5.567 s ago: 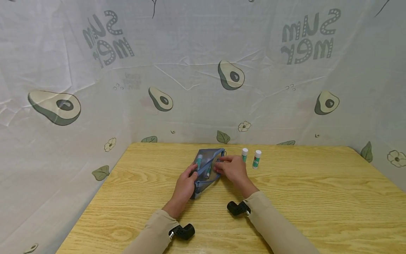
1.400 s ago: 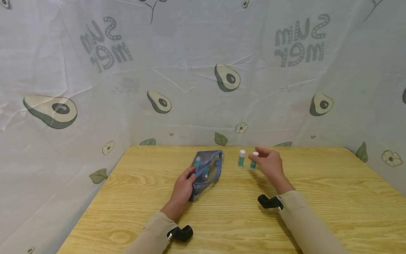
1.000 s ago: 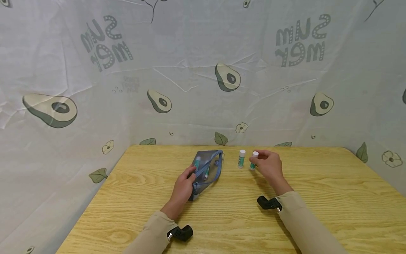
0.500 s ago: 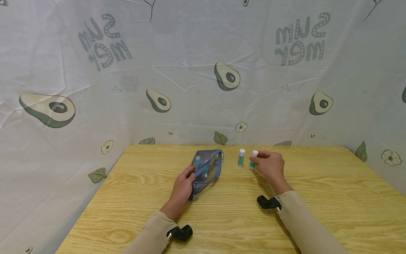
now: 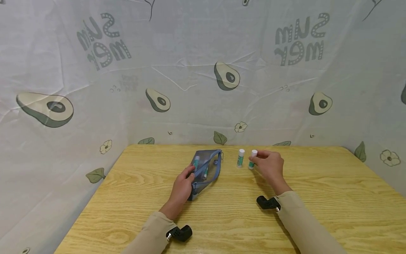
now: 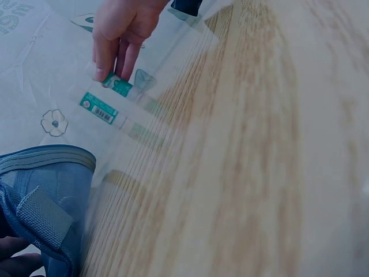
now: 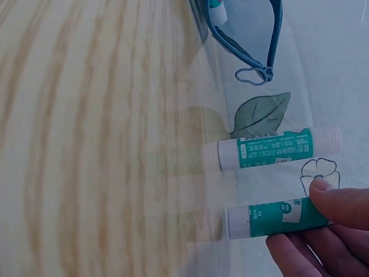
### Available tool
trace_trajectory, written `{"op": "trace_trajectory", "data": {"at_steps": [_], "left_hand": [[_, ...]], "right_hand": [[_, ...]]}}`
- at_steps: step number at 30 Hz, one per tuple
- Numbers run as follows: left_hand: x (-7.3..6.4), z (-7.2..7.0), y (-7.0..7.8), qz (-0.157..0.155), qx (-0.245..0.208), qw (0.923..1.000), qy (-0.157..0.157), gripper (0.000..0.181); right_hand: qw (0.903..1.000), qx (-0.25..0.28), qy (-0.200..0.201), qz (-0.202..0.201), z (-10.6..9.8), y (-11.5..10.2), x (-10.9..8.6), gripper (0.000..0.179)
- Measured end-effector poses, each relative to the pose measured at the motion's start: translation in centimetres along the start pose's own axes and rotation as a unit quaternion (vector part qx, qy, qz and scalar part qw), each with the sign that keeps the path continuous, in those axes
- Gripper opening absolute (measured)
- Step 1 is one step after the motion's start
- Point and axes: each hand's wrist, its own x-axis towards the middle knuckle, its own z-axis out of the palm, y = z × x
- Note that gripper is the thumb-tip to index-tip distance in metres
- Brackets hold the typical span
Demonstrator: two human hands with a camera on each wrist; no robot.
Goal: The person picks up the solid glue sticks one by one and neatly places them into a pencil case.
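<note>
— How far along are things?

— About halfway, I'd judge: a small green-and-white plastic tube (image 5: pixel 196 163) and a second such tube (image 5: pixel 205 172) lie inside the blue-edged, see-through mesh pouch (image 5: pixel 206 154), and two more are outside it, to the right

— Where exactly?

— A white-capped, green-labelled cylindrical glue stick (image 5: pixel 240 159) stands upright, untouched, on the far part of the yellow wood-grain table (image 5: pixel 238 218). Just right of it is a matching white-capped glue stick (image 5: pixel 252 164), pinched between thumb and fingers of the right hand (image 5: pixel 269 165); whether its base touches the wood I can't tell

— And the left hand (image 5: pixel 181 187)?

— Clamped on the pouch's near left edge, thumb on top. The zipped mouth gapes toward the right, so closing it looks undone, and the two outside sticks seem to be what's left to deal with
</note>
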Motion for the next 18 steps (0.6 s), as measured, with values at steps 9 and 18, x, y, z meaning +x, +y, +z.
{"op": "trace_trajectory", "data": {"at_steps": [9, 18], "left_hand": [[0.2, 0.0, 0.0, 0.004, 0.007, 1.0000, 0.002, 0.047], [0.2, 0.0, -0.1, 0.006, 0.007, 1.0000, 0.000, 0.047]], "right_hand": [[0.9997, 0.008, 0.015, -0.016, -0.4, -1.0, 0.4, 0.044], [0.9976, 0.037, 0.047, -0.034, -0.8, -2.9, 0.3, 0.044]]}}
